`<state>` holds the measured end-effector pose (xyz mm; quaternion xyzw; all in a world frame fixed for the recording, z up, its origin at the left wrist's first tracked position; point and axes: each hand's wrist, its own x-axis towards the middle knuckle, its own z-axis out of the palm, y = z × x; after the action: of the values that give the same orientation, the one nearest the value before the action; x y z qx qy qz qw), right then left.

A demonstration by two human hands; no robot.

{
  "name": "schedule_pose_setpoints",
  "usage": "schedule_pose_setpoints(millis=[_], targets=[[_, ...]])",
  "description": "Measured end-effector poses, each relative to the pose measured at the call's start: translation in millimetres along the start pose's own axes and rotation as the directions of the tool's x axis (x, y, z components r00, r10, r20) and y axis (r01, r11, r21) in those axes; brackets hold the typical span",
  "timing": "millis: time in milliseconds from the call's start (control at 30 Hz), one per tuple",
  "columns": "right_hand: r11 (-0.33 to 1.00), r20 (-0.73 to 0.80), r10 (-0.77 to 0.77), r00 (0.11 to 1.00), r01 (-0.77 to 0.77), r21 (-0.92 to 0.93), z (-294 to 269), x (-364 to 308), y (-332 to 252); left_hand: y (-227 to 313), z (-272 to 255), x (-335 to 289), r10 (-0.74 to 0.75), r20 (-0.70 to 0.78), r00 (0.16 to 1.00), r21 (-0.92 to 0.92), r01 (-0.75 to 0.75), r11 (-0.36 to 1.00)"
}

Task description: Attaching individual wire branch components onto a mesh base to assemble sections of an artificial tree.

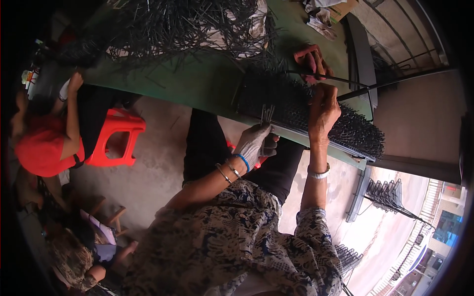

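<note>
Clamps rods (267, 114) in left hand (253, 143) by the surface's (173, 85) near edge, with floor (165, 133) opening leftward, and has right hand (325, 114) at the pins (363, 134), fingers' hold impossible to tell.

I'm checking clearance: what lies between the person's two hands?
In the head view, the near edge of the packed black rods lies between left hand and right hand.

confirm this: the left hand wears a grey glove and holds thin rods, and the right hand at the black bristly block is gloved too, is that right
Not quite: the head view shows the right hand bare, not gloved. It is at the black bristly block, and the left hand wears a grey glove and holds thin rods, as you say.
</note>
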<state>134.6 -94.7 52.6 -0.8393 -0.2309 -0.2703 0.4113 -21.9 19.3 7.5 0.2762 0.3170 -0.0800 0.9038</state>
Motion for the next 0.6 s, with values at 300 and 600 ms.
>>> schedule_pose_setpoints(millis=[300, 600], targets=[[0.971, 0.214, -0.021, 0.977, 0.071, -0.229, 0.9, 4.4, -5.8, 9.0, 12.8, -13.5, 0.117, -0.1, 0.988, 0.1, -0.107, 0.989], [0.982, 0.343, 0.058, 0.937, -0.115, 0.148, -9.7, -13.0, -9.4, 12.7, 15.0, -21.4, 0.193, -0.017, 0.981, 0.167, -0.187, 0.968]])
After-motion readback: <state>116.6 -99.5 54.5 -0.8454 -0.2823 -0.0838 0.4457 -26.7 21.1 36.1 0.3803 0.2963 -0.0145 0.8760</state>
